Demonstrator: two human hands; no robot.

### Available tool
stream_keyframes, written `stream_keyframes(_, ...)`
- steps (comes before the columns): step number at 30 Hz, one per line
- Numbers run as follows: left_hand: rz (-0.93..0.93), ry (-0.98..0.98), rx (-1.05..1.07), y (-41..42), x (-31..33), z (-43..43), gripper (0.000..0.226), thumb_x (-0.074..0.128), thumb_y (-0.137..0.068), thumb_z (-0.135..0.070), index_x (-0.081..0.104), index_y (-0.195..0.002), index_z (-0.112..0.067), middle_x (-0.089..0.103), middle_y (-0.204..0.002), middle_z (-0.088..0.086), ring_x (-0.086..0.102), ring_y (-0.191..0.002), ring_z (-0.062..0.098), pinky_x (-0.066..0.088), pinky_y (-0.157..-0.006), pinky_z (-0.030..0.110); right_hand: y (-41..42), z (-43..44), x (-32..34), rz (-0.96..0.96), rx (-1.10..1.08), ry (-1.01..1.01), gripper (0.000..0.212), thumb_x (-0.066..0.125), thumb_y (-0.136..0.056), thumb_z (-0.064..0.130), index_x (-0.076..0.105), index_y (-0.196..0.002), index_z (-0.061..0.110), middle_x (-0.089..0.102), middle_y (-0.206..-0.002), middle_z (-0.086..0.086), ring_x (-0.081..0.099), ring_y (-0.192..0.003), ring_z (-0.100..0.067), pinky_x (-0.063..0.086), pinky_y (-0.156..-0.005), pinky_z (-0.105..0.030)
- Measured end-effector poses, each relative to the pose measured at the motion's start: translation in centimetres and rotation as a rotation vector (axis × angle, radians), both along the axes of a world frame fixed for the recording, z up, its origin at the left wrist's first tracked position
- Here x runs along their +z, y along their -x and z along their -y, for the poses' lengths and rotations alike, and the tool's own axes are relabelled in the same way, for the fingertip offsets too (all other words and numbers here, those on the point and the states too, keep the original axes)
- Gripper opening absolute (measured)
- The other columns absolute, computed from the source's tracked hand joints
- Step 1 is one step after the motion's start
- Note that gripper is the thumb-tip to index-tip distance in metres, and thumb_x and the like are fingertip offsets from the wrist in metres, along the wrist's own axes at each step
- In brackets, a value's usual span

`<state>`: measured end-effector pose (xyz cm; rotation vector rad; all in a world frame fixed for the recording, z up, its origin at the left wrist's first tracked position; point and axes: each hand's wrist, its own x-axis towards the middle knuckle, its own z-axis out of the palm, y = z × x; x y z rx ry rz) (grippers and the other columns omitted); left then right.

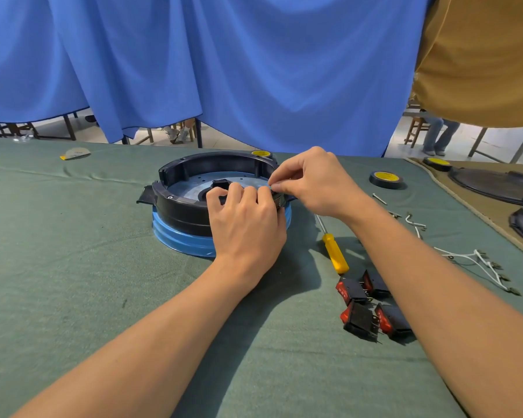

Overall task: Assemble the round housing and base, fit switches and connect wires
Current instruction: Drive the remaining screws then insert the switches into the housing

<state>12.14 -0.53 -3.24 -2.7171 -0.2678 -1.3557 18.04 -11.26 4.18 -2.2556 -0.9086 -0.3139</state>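
Clamping left hand (pixel 245 220) round black housing (pixel 181 206) rim, pinching a switch (pixel 280 203) there in right hand (pixel 310 184) grip; spare switches (pixel 372 309) right of housing.

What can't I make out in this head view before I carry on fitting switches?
Head view:
- Dark part at the round black plastic housing's right rim: mostly covered by the left hand and right hand.
- Terminals on the thin white wires: too small to tell.
- Dark round covers on the tan mat: cut by the right edge.
- One red rocker switch: partly behind the right forearm.
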Motion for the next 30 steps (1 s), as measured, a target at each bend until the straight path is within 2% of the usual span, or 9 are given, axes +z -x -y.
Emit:
stream_keyframes(3, 0.010, -0.001, -0.005, 0.0, 0.0, 0.0, 0.024, 0.064, -0.085, -0.034, 0.065, -0.081, -0.011, 0.066, -0.074, 0.005, 0.058, -0.079, 0.029, 0.030, -0.080, 0.043, -0.1, 0.1, 0.1, -0.032, 0.023, 0.009, 0.010, 0.071, -0.085, 0.010, 0.079, -0.087, 0.015, 0.070, -0.077, 0.007, 0.065, -0.080, -0.009, 0.053, -0.081, -0.026)
stream_keyframes(6, -0.001, 0.001, -0.001, 0.0, 0.0, 0.0, 0.024, 0.063, -0.086, -0.035, 0.065, -0.082, -0.012, 0.066, -0.075, 0.005, 0.058, -0.080, 0.029, 0.031, -0.081, 0.043, -0.4, 0.6, 0.3, -0.037, 0.016, 0.055, 0.016, 0.067, -0.087, 0.009, 0.079, -0.091, 0.019, 0.065, -0.077, 0.014, 0.058, -0.074, -0.004, 0.044, -0.066, -0.010)
stream_keyframes(12, -0.015, 0.009, -0.007, 0.0, 0.1, 0.0, 0.026, 0.059, -0.088, -0.038, 0.065, -0.083, -0.012, 0.067, -0.077, 0.004, 0.058, -0.082, 0.027, 0.029, -0.081, 0.042, -0.4, 1.4, 0.3, 0.024, -0.022, 0.093, 0.023, 0.060, -0.091, 0.007, 0.078, -0.096, 0.020, 0.057, -0.075, 0.020, 0.054, -0.071, 0.002, 0.035, -0.057, 0.003)
stream_keyframes(15, -0.016, 0.015, -0.008, 0.1, 0.2, 0.0, 0.027, 0.059, -0.089, -0.038, 0.064, -0.083, -0.012, 0.066, -0.076, 0.004, 0.058, -0.081, 0.028, 0.028, -0.081, 0.041, -0.2, 1.6, 0.4, 0.060, -0.020, 0.081, 0.024, 0.059, -0.090, 0.008, 0.078, -0.093, 0.022, 0.055, -0.073, 0.024, 0.052, -0.068, 0.007, 0.034, -0.059, 0.003)
stream_keyframes(18, -0.013, 0.014, -0.012, 0.2, 0.2, 0.1, 0.027, 0.061, -0.088, -0.037, 0.065, -0.082, -0.011, 0.066, -0.076, 0.005, 0.058, -0.081, 0.028, 0.027, -0.081, 0.041, 0.1, 1.4, 0.5, 0.097, 0.002, 0.098, 0.026, 0.057, -0.091, 0.007, 0.078, -0.094, 0.022, 0.056, -0.078, 0.020, 0.052, -0.072, 0.000, 0.037, -0.062, -0.002)
stream_keyframes(21, -0.013, 0.011, -0.011, 0.2, 0.2, 0.0, 0.026, 0.063, -0.087, -0.037, 0.065, -0.082, -0.012, 0.066, -0.075, 0.004, 0.058, -0.080, 0.028, 0.028, -0.080, 0.041, 0.0, 1.1, 0.2, 0.084, 0.009, 0.180, 0.031, 0.054, -0.090, 0.003, 0.077, -0.097, 0.023, 0.059, -0.096, 0.008, 0.048, -0.078, -0.006, 0.039, -0.068, -0.014)
stream_keyframes(24, -0.008, 0.008, -0.004, 0.1, 0.2, 0.1, 0.025, 0.064, -0.086, -0.036, 0.065, -0.082, -0.012, 0.066, -0.075, 0.004, 0.058, -0.080, 0.028, 0.029, -0.080, 0.041, 0.0, 1.1, 0.2, 0.073, 0.000, 0.192, 0.032, 0.053, -0.088, 0.005, 0.077, -0.096, 0.026, 0.061, -0.104, 0.004, 0.049, -0.083, -0.009, 0.044, -0.075, -0.025)
stream_keyframes(27, 0.008, 0.016, -0.006, 0.1, 0.1, 0.0, 0.027, 0.064, -0.087, -0.036, 0.066, -0.093, -0.011, 0.067, -0.081, 0.006, 0.059, -0.083, 0.029, 0.031, -0.081, 0.042, 0.1, 1.1, 0.2, 0.094, 0.002, 0.175, 0.034, 0.053, -0.087, 0.004, 0.077, -0.098, 0.026, 0.061, -0.105, 0.003, 0.050, -0.085, -0.009, 0.046, -0.079, -0.025)
stream_keyframes(30, 0.007, 0.030, 0.002, 0.0, 0.2, 0.1, 0.033, 0.063, -0.087, -0.035, 0.064, -0.109, -0.011, 0.067, -0.091, 0.008, 0.059, -0.088, 0.031, 0.037, -0.082, 0.044, 0.2, 1.3, 0.1, 0.010, 0.010, 0.166, 0.039, 0.050, -0.085, 0.000, 0.076, -0.098, 0.025, 0.062, -0.103, 0.004, 0.053, -0.082, -0.007, 0.045, -0.075, -0.020)
